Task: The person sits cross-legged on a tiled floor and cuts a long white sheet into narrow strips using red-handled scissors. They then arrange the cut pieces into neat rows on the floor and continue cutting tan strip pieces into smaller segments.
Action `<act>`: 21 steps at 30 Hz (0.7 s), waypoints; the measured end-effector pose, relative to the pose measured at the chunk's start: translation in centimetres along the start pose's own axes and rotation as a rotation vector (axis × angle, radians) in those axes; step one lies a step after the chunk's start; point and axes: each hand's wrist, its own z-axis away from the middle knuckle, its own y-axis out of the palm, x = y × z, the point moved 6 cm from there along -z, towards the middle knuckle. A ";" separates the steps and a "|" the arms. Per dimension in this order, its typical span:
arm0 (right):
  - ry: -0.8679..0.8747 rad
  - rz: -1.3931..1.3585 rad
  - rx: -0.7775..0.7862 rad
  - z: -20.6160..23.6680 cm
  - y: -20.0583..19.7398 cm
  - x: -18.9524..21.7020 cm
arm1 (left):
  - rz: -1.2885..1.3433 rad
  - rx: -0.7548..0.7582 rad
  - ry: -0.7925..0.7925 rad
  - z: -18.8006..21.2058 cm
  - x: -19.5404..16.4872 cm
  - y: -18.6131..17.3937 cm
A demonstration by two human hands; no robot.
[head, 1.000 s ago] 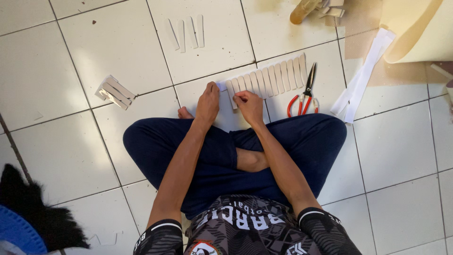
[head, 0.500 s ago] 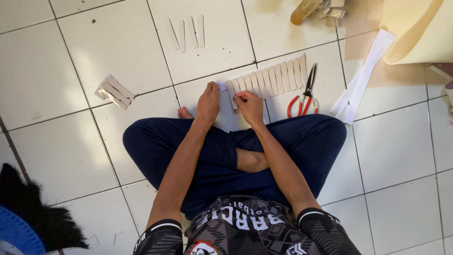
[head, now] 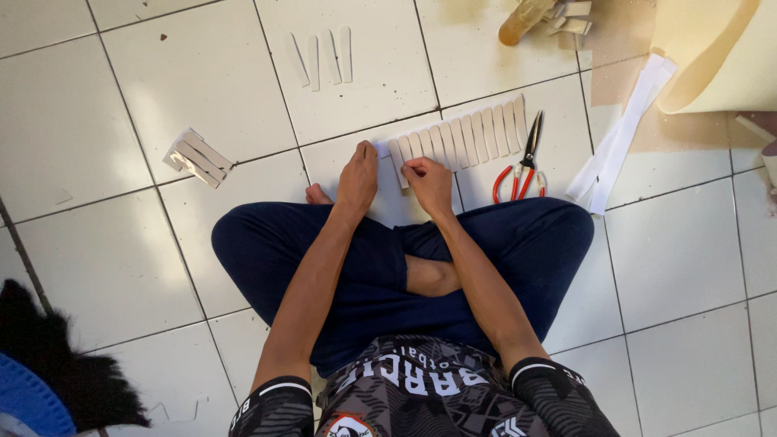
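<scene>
A white tiled floor (head: 121, 121) fills the view, with a person sitting cross-legged on it in dark blue trousers (head: 518, 251) and a patterned dark shirt. At the far right a big roll of cream foam sheet (head: 712, 57) rests on the tiles, and long white strips (head: 619, 137) lie beside it, running near and left from its edge. At the near left is a black furry heap (head: 57, 364), with a blue round thing (head: 24, 400) just beside it at the corner.

Just beyond the knees, in the middle, lies a row of short white strips (head: 477, 133) laid side by side, fanning toward the far right. The left hand (head: 358, 174) lies flat, palm down, on the left end of that row, fingers stretched out and pressing the floor. The right hand (head: 429, 180) is just beside it, fingers curled and pinching one strip at the near left part of the row. The two hands are close but not touching.

Red-handled scissors (head: 522, 162) lie to the right of the row, blades pointing far, handles near. Farther off, four loose white strips (head: 324, 57) lie on a tile. To the left, well apart, sits a small stack of white strips (head: 197, 158). At the far edge a tan wooden handle (head: 522, 20) lies by a few small offcuts (head: 571, 16).
</scene>
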 end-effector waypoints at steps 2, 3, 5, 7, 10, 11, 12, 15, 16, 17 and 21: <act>0.006 -0.012 -0.001 0.0 0.0 -0.1 | -0.011 0.000 0.013 0.1 0.0 0.1; -0.014 -0.002 -0.008 0.0 0.0 0.0 | -0.004 0.004 0.014 0.1 0.0 0.1; -0.055 0.018 -0.021 0.0 -0.1 0.2 | 0.008 0.011 0.016 0.2 -0.1 0.0; -0.041 0.023 -0.015 0.0 -0.1 0.1 | -0.010 -0.008 0.027 0.3 -0.4 -0.2; -0.028 0.004 -0.008 0.1 -0.1 -0.2 | -0.083 0.050 0.030 0.5 -0.8 0.3; -0.024 -0.006 -0.004 0.2 -0.1 -0.2 | -0.115 0.084 0.027 0.5 -0.9 0.7; -0.039 0.007 -0.019 0.3 -0.3 0.0 | -0.161 0.053 0.058 0.6 -1.2 0.8; -0.084 0.055 -0.098 -0.5 -0.6 1.3 | -0.264 0.010 0.115 0.5 -1.5 1.4; -0.092 0.084 -0.145 -1.3 -0.6 2.1 | -0.268 0.035 0.107 0.5 -1.4 1.8; -0.103 0.115 -0.191 -2.2 -0.7 3.0 | -0.271 0.058 0.099 0.6 -1.3 2.1; -0.422 -0.029 -0.103 -8.8 3.0 10.4 | -0.248 0.047 0.134 0.5 -1.7 1.8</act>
